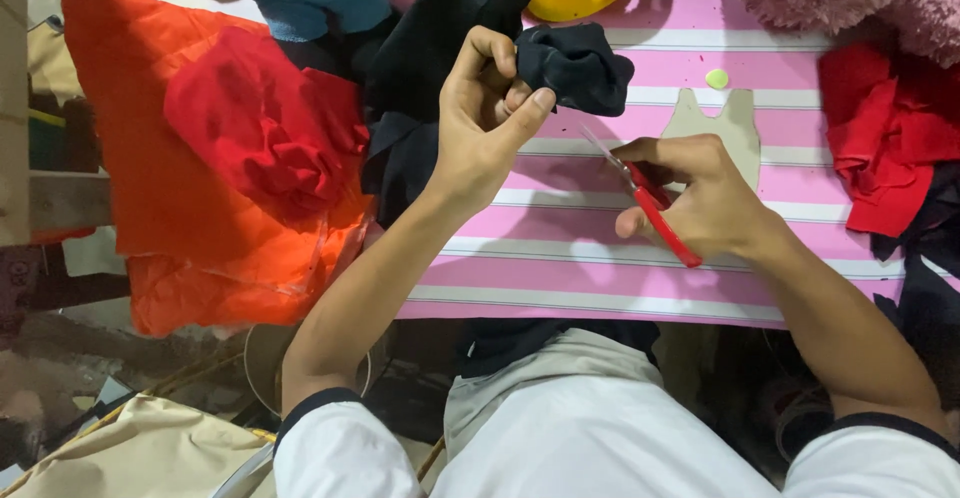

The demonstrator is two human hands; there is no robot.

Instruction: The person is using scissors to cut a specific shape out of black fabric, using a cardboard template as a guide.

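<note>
Left hand (485, 118) pinching dark cloth (575, 66), right hand (705, 198) hiding scissors (650, 203) handles

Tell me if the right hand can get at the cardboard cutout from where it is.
Probably yes. The cutout lies flat on the striped cloth just beyond the right hand, nothing between. But that hand holds red scissors.

No packages, labels, signs or screens visible anywhere in view.
</note>
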